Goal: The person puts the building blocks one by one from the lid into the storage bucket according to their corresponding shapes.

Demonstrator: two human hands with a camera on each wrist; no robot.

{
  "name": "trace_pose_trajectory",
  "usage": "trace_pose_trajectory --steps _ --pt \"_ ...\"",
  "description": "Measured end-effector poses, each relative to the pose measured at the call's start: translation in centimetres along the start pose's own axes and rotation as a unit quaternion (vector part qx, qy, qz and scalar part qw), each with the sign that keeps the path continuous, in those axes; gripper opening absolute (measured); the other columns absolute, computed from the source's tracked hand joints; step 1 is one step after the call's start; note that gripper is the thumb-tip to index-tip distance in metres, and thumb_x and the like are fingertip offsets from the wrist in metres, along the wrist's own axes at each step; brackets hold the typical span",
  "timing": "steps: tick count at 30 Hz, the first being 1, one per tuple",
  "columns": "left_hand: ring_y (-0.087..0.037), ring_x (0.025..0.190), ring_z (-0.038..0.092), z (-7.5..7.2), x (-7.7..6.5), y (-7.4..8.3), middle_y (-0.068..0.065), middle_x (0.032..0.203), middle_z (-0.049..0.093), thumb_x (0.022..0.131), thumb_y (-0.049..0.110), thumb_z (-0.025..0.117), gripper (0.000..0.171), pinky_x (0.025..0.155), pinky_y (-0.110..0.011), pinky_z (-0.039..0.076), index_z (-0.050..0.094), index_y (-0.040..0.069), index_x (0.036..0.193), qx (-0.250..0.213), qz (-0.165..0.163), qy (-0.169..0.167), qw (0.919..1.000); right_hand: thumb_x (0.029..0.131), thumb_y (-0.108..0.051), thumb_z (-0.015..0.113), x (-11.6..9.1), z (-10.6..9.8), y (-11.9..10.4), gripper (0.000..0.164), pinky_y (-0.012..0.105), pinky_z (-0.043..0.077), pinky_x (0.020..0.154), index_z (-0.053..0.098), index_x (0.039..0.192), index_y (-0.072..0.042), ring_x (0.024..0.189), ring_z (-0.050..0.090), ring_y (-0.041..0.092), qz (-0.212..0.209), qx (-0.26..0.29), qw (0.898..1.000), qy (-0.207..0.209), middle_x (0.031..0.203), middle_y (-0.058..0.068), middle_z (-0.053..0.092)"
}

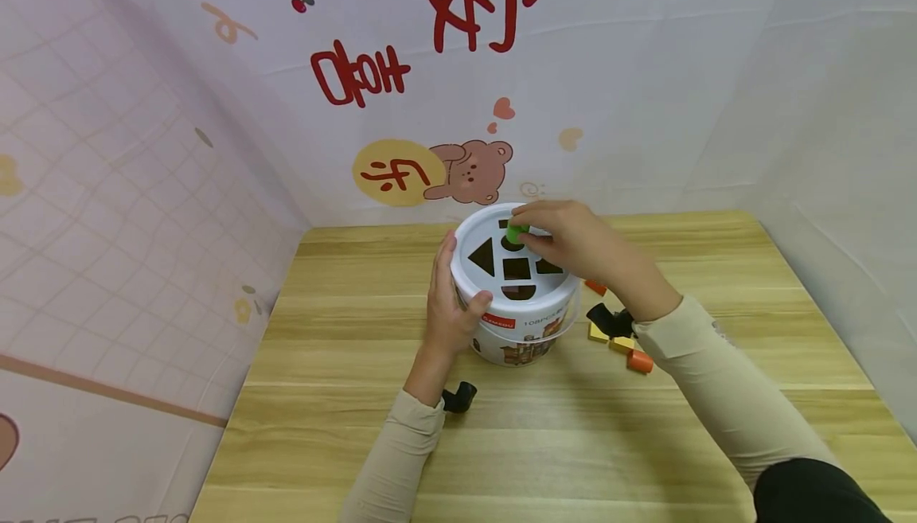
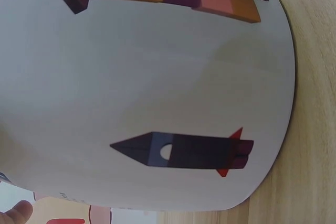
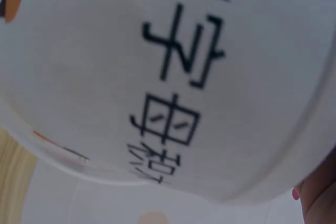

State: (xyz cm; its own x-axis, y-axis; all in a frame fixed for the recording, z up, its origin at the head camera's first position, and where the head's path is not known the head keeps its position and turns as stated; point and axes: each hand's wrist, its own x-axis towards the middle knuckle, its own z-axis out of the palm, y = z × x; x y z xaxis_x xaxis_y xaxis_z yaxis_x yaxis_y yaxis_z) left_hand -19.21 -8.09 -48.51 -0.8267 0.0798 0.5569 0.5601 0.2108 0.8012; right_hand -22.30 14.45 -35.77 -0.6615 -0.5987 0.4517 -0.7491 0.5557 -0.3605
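A white bucket [image 1: 519, 344] with printed sides stands on the table, topped by a white lid [image 1: 469, 284] with cut-out holes of several shapes. My left hand [image 1: 449, 312] grips the lid's rim at the left, thumb over the front edge. Above the lid, my right hand [image 1: 569, 236] pinches a green cylindrical block [image 1: 516, 232] right at the round hole, which it partly covers. In the left wrist view the bucket wall [image 2: 157, 77] shows a rocket print. Large black characters cover the bucket wall [image 3: 94, 77] in the right wrist view.
Right of the bucket, under the right wrist, lie an orange cylinder block [image 1: 640, 361], yellow blocks [image 1: 598, 333] and a red-orange block [image 1: 595, 287]. The bucket's clear handle [image 1: 573, 318] hangs at its front. A printed cloth wall [image 1: 645, 109] rises behind the wooden table [image 1: 344, 332].
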Motion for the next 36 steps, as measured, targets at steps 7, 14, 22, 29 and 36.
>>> trace_pose_trajectory --steps 7,14,22,29,36 --pt "-0.023 0.152 0.036 0.0 0.0 0.0 -0.002 0.171 0.026 0.087 0.082 0.057 0.107 0.122 -0.052 0.033 0.028 0.015 0.166 0.004 -0.002 0.0 1.0 0.095 -0.005 0.078 -0.1 0.6 -0.1 0.02 0.047 0.059 0.093 0.079 0.115 -0.003 0.114 0.071 0.031 0.023 0.0 0.999 -0.04 0.121 0.013 0.076" --pt "-0.025 0.15 0.038 0.0 0.0 0.0 -0.003 0.171 0.027 0.088 0.08 0.057 0.106 0.12 -0.054 0.035 0.028 0.014 0.166 0.002 0.004 0.004 1.0 0.093 -0.007 0.08 -1.0 0.4 1.1 0.024 0.053 0.056 0.098 0.078 0.115 0.001 0.115 0.071 0.037 0.013 0.006 1.0 0.004 0.12 0.017 0.076" --pt "-0.023 0.152 0.035 0.1 0.0 0.0 -0.002 0.171 0.027 0.087 0.083 0.057 0.107 0.121 -0.054 0.033 0.029 0.016 0.166 0.002 0.0 0.005 1.0 0.092 -0.003 0.078 -4.3 -2.1 6.0 0.026 0.063 0.054 0.095 0.076 0.117 0.004 0.118 0.067 0.046 0.093 -0.021 0.991 0.098 0.125 0.023 0.073" --pt "-0.025 0.152 0.035 0.0 0.1 -0.1 -0.003 0.171 0.027 0.087 0.081 0.057 0.106 0.121 -0.055 0.033 0.029 0.016 0.166 0.002 0.001 0.006 1.0 0.098 -0.016 0.075 -8.7 -0.3 11.4 0.042 0.068 0.042 0.109 0.067 0.134 0.005 0.132 0.056 0.052 0.227 -0.003 0.974 -0.022 0.14 0.028 0.063" --pt "-0.024 0.153 0.034 0.0 0.1 -0.1 -0.003 0.171 0.027 0.086 0.083 0.056 0.107 0.122 -0.055 0.031 0.029 0.016 0.165 0.008 -0.003 0.006 0.9999 0.095 -0.019 0.08 -12.3 3.1 15.7 0.054 0.069 0.045 0.104 0.063 0.139 0.008 0.129 0.055 0.056 0.271 0.016 0.959 -0.081 0.14 0.031 0.062"
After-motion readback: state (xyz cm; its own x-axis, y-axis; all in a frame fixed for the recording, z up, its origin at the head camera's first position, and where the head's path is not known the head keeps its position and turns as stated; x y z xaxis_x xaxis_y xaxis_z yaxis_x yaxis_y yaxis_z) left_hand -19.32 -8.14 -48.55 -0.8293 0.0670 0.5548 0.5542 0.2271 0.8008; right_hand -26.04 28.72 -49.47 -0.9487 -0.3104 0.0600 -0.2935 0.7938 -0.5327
